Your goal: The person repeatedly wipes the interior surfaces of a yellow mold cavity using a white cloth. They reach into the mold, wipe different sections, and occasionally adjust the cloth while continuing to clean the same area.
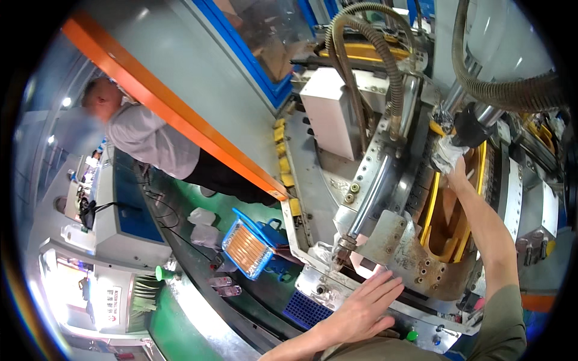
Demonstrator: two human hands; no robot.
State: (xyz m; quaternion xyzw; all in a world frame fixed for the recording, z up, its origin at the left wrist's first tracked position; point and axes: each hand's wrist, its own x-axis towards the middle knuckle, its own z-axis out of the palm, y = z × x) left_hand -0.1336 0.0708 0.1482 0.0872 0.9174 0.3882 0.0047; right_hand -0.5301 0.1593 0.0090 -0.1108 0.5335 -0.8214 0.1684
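My left hand [361, 310] lies flat with its fingers stretched out, close to the machine's front edge beside a metal bracket plate [388, 243]. It holds nothing. My right arm reaches far into the machine, and my right hand [459, 171] is closed around a crumpled white cloth [447, 154]. The cloth is against or just beside a black cylindrical fitting [471, 125]; whether they touch, I cannot tell. Below that hand runs a long yellow-edged mould [428, 210] with a brown hollow. The cloth covers part of the fingers.
Ribbed hoses [394, 66] hang over the machine, and a shiny steel rod [372, 201] slants beside the mould. An orange-edged panel [180, 114] stands at the left. Behind it a person in a grey top [153, 138] is at work. A blue chair with a slatted seat [248, 245] stands on the green floor.
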